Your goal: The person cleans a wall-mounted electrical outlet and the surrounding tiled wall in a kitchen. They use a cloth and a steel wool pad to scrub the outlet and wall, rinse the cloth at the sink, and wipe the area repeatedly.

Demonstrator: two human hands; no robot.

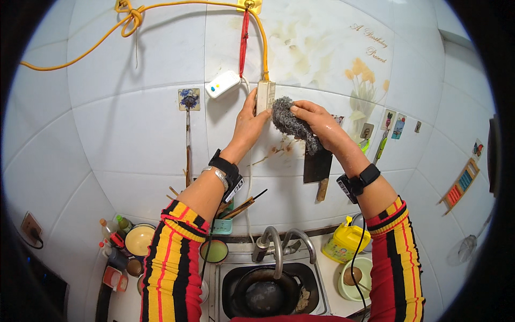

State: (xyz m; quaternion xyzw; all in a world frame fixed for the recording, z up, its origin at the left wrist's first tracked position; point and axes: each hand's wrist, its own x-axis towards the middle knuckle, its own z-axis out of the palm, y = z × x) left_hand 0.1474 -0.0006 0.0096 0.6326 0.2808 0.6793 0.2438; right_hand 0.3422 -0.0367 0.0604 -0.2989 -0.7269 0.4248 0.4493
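My left hand (pixel 247 128) grips a pale extension socket (pixel 265 93) by its sides, thumb toward its lower end. The socket hangs upright against the tiled wall from a thick yellow cable (pixel 263 44). A grey steel-wool scourer (pixel 290 119) is pinched in my right hand (pixel 324 124), just right of the socket. Whether the scourer touches the socket, I cannot tell. To the left, a white plug-in device (pixel 223 84) with coloured buttons hangs by a red strap (pixel 244 44). Behind the right hand is a cleaver (pixel 317 167) on the wall.
Below is a sink (pixel 225 296) holding a dark wok (pixel 263 296), under two metal faucets (pixel 277 249). A yellow jug (pixel 346 243) and a pale green basin (pixel 348 292) stand right. Bottles (pixel 110 231) and a bowl (pixel 140 239) crowd the left counter.
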